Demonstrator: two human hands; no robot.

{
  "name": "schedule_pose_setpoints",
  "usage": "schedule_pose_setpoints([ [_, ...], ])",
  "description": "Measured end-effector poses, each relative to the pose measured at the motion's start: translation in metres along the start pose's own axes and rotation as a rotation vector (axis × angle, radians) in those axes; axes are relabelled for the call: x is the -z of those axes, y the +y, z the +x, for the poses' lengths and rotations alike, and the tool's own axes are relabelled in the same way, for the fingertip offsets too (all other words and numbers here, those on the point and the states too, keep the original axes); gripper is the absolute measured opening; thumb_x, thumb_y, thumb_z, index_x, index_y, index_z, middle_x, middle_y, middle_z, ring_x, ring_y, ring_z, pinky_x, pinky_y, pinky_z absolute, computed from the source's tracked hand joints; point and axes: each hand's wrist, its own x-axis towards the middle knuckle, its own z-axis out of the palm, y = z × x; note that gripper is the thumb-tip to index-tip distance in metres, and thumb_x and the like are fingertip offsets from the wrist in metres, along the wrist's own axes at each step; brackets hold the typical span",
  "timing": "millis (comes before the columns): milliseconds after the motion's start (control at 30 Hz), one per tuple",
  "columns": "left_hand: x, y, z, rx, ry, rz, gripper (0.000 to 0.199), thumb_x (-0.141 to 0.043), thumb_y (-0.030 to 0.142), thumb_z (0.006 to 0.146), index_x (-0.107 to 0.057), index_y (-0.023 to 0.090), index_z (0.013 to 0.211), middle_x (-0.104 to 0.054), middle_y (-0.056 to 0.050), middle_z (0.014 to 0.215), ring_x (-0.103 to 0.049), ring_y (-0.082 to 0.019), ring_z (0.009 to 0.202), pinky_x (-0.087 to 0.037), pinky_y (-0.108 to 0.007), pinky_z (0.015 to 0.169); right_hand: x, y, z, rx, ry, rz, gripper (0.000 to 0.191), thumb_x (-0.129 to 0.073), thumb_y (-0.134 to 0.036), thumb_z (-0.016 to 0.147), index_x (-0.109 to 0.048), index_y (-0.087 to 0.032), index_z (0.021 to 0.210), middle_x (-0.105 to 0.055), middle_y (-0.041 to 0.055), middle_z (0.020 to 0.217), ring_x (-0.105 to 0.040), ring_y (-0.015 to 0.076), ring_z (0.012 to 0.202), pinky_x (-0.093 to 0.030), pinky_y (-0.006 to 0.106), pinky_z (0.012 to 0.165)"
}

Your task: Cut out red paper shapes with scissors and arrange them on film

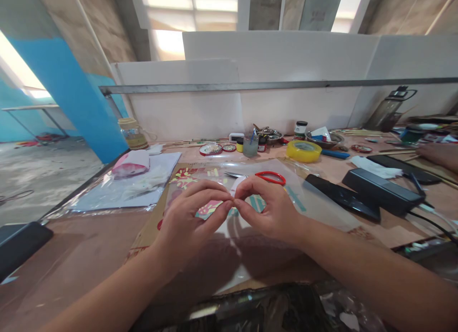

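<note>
Several containers line the back of the pinkish-brown surface (pixel 89 246), head view. Clear glass jar (pixel 250 147): cloudy greyish liquid, blue stick standing in it. Small yellow pot with dark lid (pixel 239 145) just left of the jar, small red pot with dark lid (pixel 262 144) just right. Shallow round red-rimmed piece (pixel 211 150) holds or shows whitish bits; tin or lid, cannot tell. Shiny metal bowl (pixel 274 135) behind the pots, contents unclear. Second metal bowl (pixel 332 141), farther right, has a white-and-blue packet (pixel 320 134) in it. Clear jar with beige top (pixel 134 133) at far left, contents unclear.

Hands: left hand (pixel 195 215) and right hand (pixel 266 205) meet at the fingertips, each with thumb and forefinger pinched together, other fingers curled loosely. Anything between the tips is too small to tell. Both are above the pink, cream, red and teal patterned sheet (pixel 182 179), partly seen through a pale translucent sheet (pixel 322 212). Red-handled metal scissors (pixel 282 180) lie just beyond the hands, blades pointing left. Yellow tape roll (pixel 304 151) behind the scissors, to the right. Another person's hand (pixel 438 155) at right edge.
</note>
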Motion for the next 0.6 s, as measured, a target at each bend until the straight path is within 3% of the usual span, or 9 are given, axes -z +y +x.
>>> schedule_pose_setpoints([
  [267, -0.0019, 0.0006, 0.0007, 0.056, 0.009, -0.005, 0.009, -0.066, 0.017, 0.087, -0.072, 0.022, 0.087, -0.07, -0.001, 0.094, -0.066, -0.015, 0.09, -0.053, -0.027, 0.082, -0.0017, 0.0022, -0.0002, 0.01, -0.007, -0.036, 0.006, -0.063, -0.019, 0.087, -0.058, -0.021, 0.087, -0.065, -0.001, 0.077, -0.06, 0.0121, 0.069, -0.05, 0.023, 0.064],
  [600, -0.0028, -0.0006, -0.0022, 0.017, 0.068, 0.047, 0.012, -0.067, 0.01, 0.081, -0.073, 0.02, 0.085, -0.072, -0.001, 0.091, -0.068, -0.013, 0.085, -0.053, -0.024, 0.08, -0.0023, 0.0013, 0.0015, 0.017, -0.033, 0.007, 0.005, -0.063, -0.016, 0.086, -0.059, -0.019, 0.087, -0.065, -0.001, 0.077, -0.061, 0.0115, 0.069, -0.051, 0.022, 0.065],
])
